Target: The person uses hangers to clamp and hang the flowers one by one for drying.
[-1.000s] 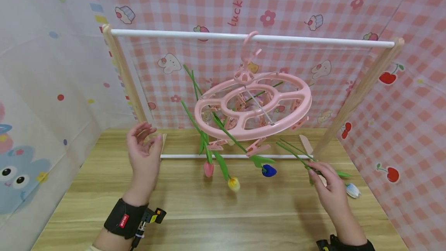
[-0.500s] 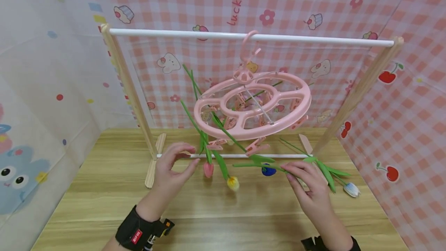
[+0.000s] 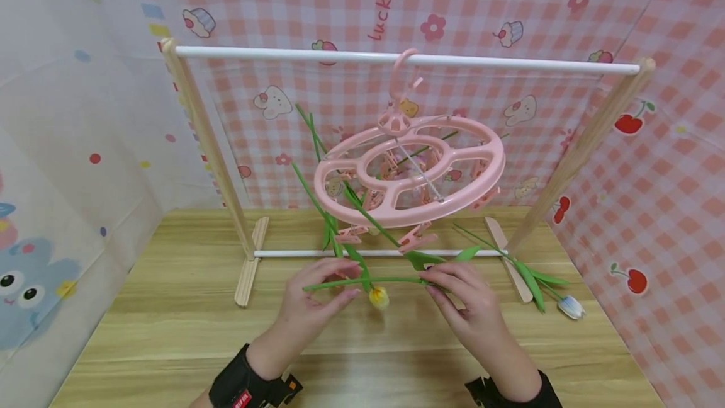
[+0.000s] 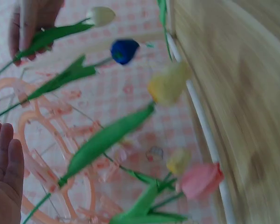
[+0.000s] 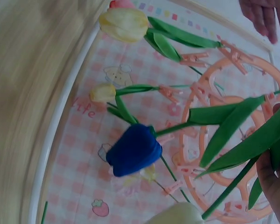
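My right hand [image 3: 467,298] pinches the green stem [image 3: 391,280] of a tulip whose white bloom [image 4: 101,16] shows in the left wrist view. That stem points left, its end passing in front of my left hand [image 3: 317,298], whose fingers are extended with a gap to the thumb. Above both hands hangs a pink round clip hanger [image 3: 493,175]. Clips [image 3: 418,238] on it hold tulips head-down: a yellow tulip [image 3: 379,297], a blue tulip [image 5: 135,149] and a pink tulip [image 4: 200,179] among them. My hands mostly hide the blue and pink blooms in the head view.
The hanger hooks over the white top bar [image 3: 255,53] of a wooden-legged rack standing on the table [image 3: 170,332]. A white-and-blue tulip [image 3: 571,307] lies by the rack's right foot [image 3: 510,263]. A lower white bar [image 3: 294,254] spans the rack's base.
My right hand has lifted one tulip from the right side and carried it left to below the hanger. The left hand has come down and right toward the stem's end.
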`<move>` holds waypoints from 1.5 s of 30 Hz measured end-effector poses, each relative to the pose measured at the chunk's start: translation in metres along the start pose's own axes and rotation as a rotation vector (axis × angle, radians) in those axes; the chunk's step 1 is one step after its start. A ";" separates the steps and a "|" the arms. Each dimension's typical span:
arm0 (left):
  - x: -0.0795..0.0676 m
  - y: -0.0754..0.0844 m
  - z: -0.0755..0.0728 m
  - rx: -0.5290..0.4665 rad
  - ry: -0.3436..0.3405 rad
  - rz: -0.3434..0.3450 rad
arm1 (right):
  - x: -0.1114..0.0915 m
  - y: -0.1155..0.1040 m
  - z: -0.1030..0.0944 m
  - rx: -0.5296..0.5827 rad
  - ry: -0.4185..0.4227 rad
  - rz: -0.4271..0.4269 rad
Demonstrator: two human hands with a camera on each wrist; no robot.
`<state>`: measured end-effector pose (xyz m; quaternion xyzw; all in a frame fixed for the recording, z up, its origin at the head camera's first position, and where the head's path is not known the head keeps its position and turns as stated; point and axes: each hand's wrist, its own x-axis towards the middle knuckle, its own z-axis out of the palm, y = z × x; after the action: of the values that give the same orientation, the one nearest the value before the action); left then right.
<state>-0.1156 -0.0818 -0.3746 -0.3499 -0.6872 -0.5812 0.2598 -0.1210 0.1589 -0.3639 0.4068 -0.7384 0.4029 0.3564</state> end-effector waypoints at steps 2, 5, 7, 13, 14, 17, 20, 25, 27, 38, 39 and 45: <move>-0.002 0.002 0.004 -0.074 0.033 -0.020 | -0.004 0.002 0.003 0.002 -0.004 0.002; -0.007 0.000 0.009 -0.164 0.069 -0.019 | -0.009 0.006 0.008 0.014 -0.018 0.014; -0.011 -0.003 0.012 -0.209 0.089 -0.016 | -0.011 0.008 0.010 0.020 -0.027 0.020; -0.019 -0.013 0.014 -0.252 0.145 -0.036 | -0.005 0.002 0.012 0.018 -0.034 0.018; -0.019 -0.013 0.014 -0.254 0.152 -0.037 | -0.003 0.000 0.012 0.016 -0.034 0.017; -0.019 -0.012 0.015 -0.271 0.178 -0.031 | 0.000 -0.005 0.012 0.011 -0.036 0.020; -0.019 -0.012 0.015 -0.297 0.211 -0.024 | -0.001 -0.006 0.014 0.012 -0.040 0.032; -0.017 -0.011 0.015 -0.318 0.262 -0.037 | -0.002 -0.008 0.018 0.026 -0.048 0.050; -0.016 -0.011 0.015 -0.312 0.276 -0.048 | -0.001 -0.011 0.017 0.017 -0.040 0.054; -0.012 -0.009 0.005 -0.251 0.327 -0.079 | -0.021 0.011 0.017 -0.180 0.023 0.138; -0.012 -0.009 0.004 -0.242 0.330 -0.077 | -0.023 0.013 0.017 -0.202 0.011 0.144; -0.007 -0.006 -0.001 -0.256 0.340 -0.035 | -0.028 0.016 0.017 -0.300 -0.042 0.132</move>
<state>-0.1160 -0.0848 -0.3830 -0.2650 -0.5600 -0.7190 0.3150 -0.1273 0.1579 -0.3996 0.3079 -0.8226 0.3021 0.3704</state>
